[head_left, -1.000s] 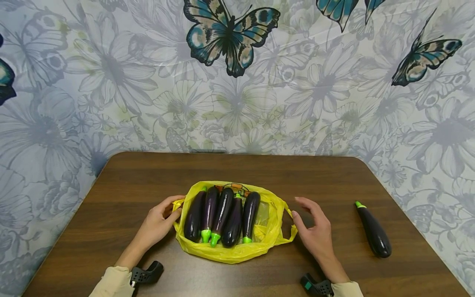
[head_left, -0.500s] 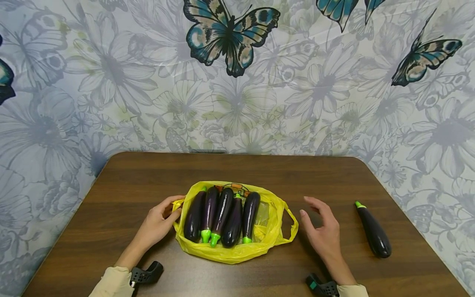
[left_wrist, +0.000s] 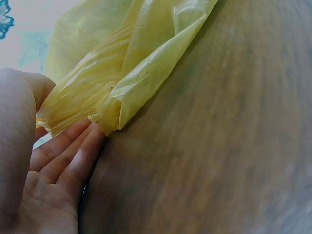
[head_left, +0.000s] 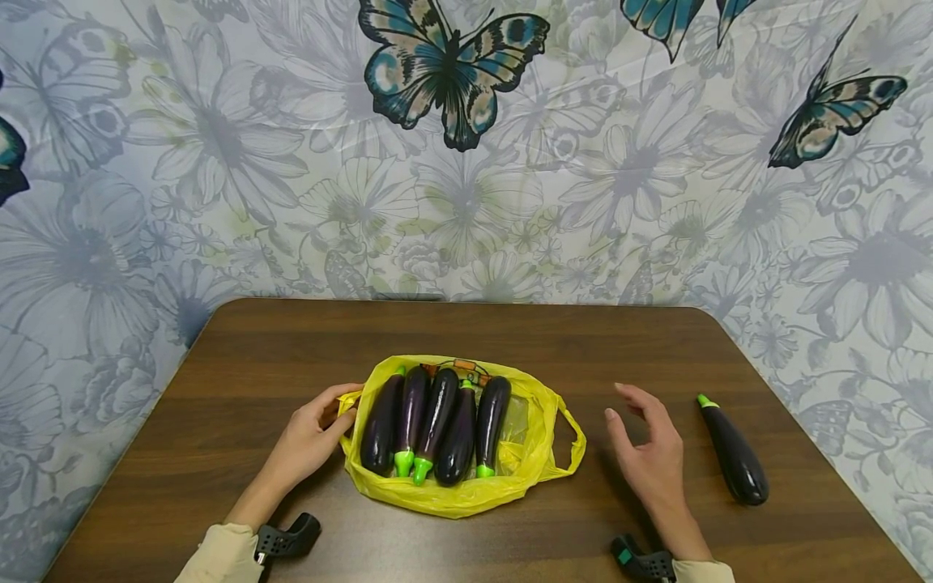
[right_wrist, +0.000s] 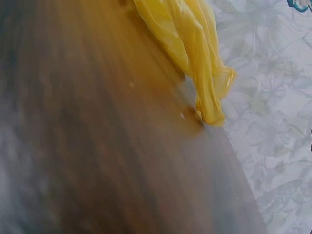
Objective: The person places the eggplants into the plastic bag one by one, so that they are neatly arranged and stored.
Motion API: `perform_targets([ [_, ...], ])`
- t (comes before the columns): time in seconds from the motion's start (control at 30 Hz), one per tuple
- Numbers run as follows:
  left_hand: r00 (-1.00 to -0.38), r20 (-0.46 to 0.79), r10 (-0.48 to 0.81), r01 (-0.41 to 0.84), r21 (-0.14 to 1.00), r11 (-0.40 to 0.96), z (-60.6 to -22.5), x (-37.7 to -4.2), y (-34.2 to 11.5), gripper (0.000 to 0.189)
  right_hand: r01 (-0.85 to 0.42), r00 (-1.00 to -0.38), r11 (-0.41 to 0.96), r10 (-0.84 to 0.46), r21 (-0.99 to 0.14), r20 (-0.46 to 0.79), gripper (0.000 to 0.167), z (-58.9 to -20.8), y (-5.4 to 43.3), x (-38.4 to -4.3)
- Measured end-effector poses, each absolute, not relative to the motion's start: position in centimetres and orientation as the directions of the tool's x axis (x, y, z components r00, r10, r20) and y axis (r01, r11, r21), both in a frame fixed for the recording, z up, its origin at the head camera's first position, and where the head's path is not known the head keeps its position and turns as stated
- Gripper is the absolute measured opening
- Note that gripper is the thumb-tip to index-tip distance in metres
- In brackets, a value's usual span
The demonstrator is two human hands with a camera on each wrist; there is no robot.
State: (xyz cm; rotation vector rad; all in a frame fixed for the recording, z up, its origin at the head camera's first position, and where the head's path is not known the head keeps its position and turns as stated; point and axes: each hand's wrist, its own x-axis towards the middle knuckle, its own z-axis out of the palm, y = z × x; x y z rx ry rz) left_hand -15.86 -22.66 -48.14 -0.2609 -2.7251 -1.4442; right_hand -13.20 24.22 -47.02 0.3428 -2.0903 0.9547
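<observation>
A yellow plastic bag (head_left: 466,507) lies spread open on the table with several dark purple eggplants (head_left: 440,417) side by side in it, their caps bright green. At its left end my left hand (head_left: 309,437) pinches the gathered handle; in the left wrist view the thumb and fingers of the left hand (left_wrist: 53,190) meet at the yellow plastic (left_wrist: 131,68). My right hand (head_left: 652,457) is held over the table with fingers loosely bent and nothing in them. It stands between the bag's right handle (head_left: 577,449) and a single eggplant (head_left: 736,457).
The brown wooden table (head_left: 291,340) has rounded far corners. Right behind it hangs a pale cloth (head_left: 466,219) printed with flowers and butterflies. Black wrist devices (head_left: 287,536) sit on both forearms. In the right wrist view the loose bag handle (right_wrist: 207,97) droops onto the table.
My right hand has let go of the bag's right handle and moved right, toward the single eggplant. The left hand and the bag have stayed in place.
</observation>
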Motion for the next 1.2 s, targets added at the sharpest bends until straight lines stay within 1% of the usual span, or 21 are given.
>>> perform_targets([
  [0.17, -0.985, 0.117, 0.125, 0.167, 0.817, 0.551, -48.1, -15.9, -22.7, 0.04, -0.512, -0.646, 0.688, 0.086, -0.514, 0.759, 0.049, -46.9, 24.7, -13.2],
  [0.37, -0.985, 0.117, 0.127, 0.168, 0.816, 0.553, -48.1, -15.9, -22.7, 0.04, -0.524, -0.604, 0.694, 0.107, -0.495, 0.79, 0.049, -47.0, 25.3, -13.4],
  [0.43, -0.985, 0.117, 0.128, 0.169, 0.817, 0.551, -48.1, -15.9, -22.7, 0.04, -0.506, -0.615, 0.699, 0.118, -0.505, 0.78, 0.047, -47.0, 25.5, -13.4],
  [0.57, -0.985, 0.117, 0.127, 0.168, 0.816, 0.554, -48.2, -15.9, -22.7, 0.04, -0.449, -0.67, 0.711, 0.133, -0.541, 0.731, 0.043, -47.0, 25.8, -13.2],
  [0.63, -0.985, 0.117, 0.127, 0.168, 0.814, 0.556, -48.2, -15.9, -22.7, 0.04, -0.429, -0.687, 0.716, 0.137, -0.55, 0.714, 0.042, -46.9, 25.9, -13.1],
  [1.2, -0.986, 0.111, 0.123, 0.16, 0.819, 0.551, -48.2, -15.9, -22.7, 0.04, -0.399, -0.63, 0.74, 0.208, -0.542, 0.748, 0.04, -46.7, 26.6, -13.2],
])
